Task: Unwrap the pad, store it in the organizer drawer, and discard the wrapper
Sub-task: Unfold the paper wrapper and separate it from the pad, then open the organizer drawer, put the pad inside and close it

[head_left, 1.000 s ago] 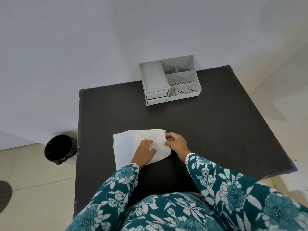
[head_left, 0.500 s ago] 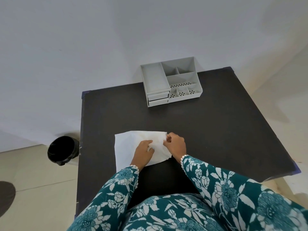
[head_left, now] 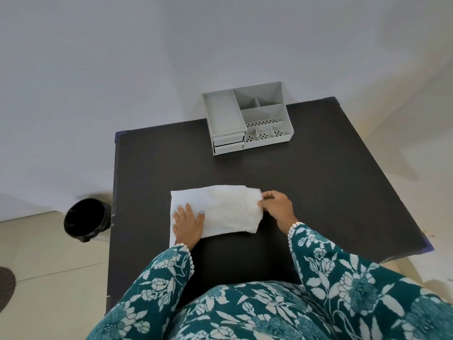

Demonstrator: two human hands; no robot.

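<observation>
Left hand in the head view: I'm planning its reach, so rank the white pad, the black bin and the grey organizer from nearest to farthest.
From the left hand:
1. White pad, directly under the palm, touching.
2. Black bin, on the floor past the table's left edge.
3. Grey organizer, at the table's far edge by the wall.

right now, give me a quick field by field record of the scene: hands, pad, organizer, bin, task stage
left hand: flat, palm down, pressing the left part of the pad
right hand: fingertips pinching the pad's right edge
pad: white, flat on the near middle of the black table; wrapper cannot be told apart from it
organizer: grey, at the table's far edge; both drawers on its left front shut
bin: black, on the floor left of the table
task stage: unwrapping; nothing stored or discarded yet
</observation>
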